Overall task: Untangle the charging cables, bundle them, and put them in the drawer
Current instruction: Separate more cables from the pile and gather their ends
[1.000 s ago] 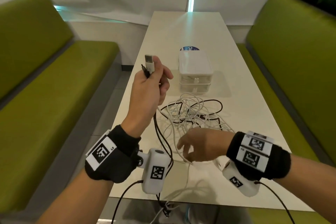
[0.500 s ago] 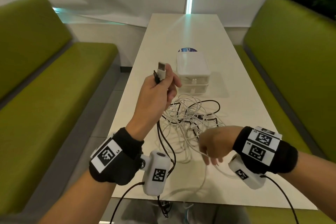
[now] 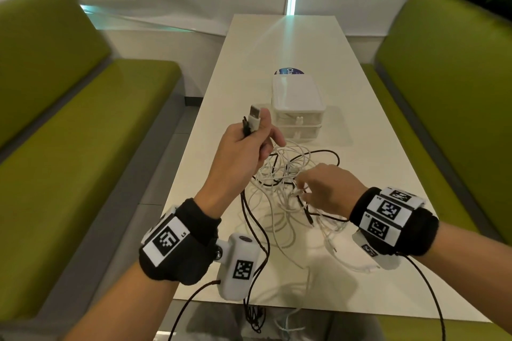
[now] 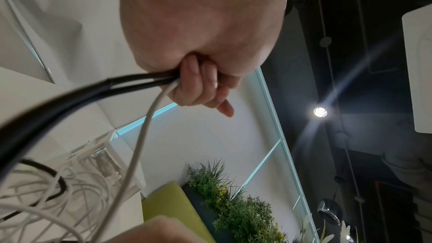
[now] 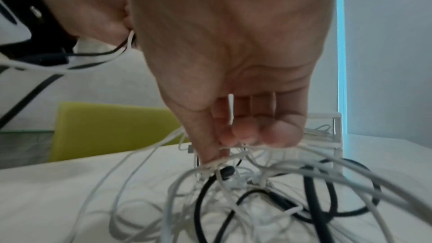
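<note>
My left hand (image 3: 243, 152) grips the raised cable ends (image 3: 252, 119); my right hand (image 3: 327, 188) pinches a white strand within the tangled cables (image 3: 279, 174).

Top centre of the frame, the left hand (image 4: 205, 30) curls its fingers (image 4: 189, 82) around two black cables (image 4: 77, 93) and a white cable (image 4: 140, 143). Lower left, tangled cables (image 4: 46, 197) lie on the surface (image 4: 39, 99).
</note>
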